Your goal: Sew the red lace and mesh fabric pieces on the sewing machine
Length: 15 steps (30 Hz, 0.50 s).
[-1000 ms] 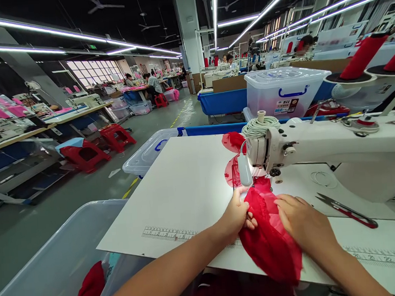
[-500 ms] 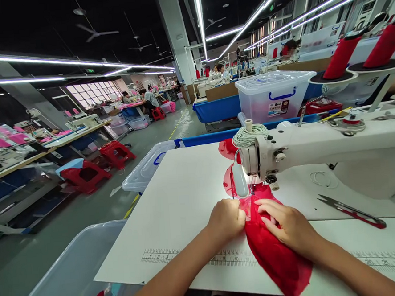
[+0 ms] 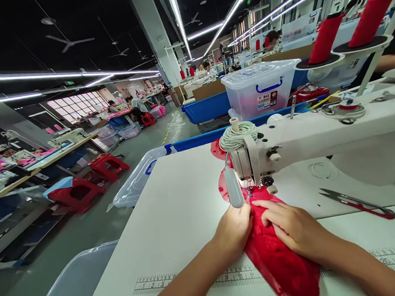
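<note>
Red patterned fabric [image 3: 274,255] lies under the needle area of a white sewing machine [image 3: 293,137] and trails toward the front edge of the table. My left hand [image 3: 234,230] is closed on the fabric's left edge, just in front of the presser foot [image 3: 249,192]; its fingertips are partly hidden. On top of the cloth, my right hand [image 3: 294,229] rests palm down, its index finger stretched toward the foot and the other fingers loosely bent and apart. A grey oblong attachment [image 3: 234,188] hangs at the machine head, close above my left fingers.
Thread snips [image 3: 358,203] lie on the table right of my right hand. A printed ruler [image 3: 159,282] runs along the white tabletop [image 3: 174,203]. Red thread cones [image 3: 326,37] stand behind the machine. Plastic bins [image 3: 261,88] and red stools [image 3: 75,193] surround the table; other people sit farther off.
The view has turned a little to the right. My left hand has shifted right, closer to my right hand, and the fabric in front of the foot now lies more spread out.
</note>
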{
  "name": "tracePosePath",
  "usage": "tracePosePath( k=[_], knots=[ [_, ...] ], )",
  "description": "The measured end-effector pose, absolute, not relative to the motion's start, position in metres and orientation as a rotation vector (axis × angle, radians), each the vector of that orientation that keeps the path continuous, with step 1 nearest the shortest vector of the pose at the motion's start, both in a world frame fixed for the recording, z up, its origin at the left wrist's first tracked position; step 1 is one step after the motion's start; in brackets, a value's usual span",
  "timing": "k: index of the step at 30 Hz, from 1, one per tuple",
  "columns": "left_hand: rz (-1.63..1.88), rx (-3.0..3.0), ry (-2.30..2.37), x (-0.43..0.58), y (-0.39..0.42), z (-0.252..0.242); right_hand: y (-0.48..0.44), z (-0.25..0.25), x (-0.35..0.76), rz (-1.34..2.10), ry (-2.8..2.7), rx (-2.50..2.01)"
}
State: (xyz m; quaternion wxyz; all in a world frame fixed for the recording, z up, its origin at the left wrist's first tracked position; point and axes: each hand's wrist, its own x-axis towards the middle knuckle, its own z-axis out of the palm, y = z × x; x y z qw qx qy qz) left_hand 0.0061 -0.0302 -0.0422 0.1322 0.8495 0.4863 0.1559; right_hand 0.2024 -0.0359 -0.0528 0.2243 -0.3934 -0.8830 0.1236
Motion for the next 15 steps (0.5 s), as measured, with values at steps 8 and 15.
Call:
tracePosePath(
  k=[8, 15],
  knots=[
    [0.517, 2.442, 1.394, 0.0038, -0.0355, -0.0344, -0.0353, -0.0627, 0.1979, 0.138, -2.448, -1.099],
    [0.485, 2.717, 1.421, 0.0057, -0.0349, -0.0405, -0.0344, -0.0617, 0.1974, 0.031, -2.422, -1.232]
  ],
)
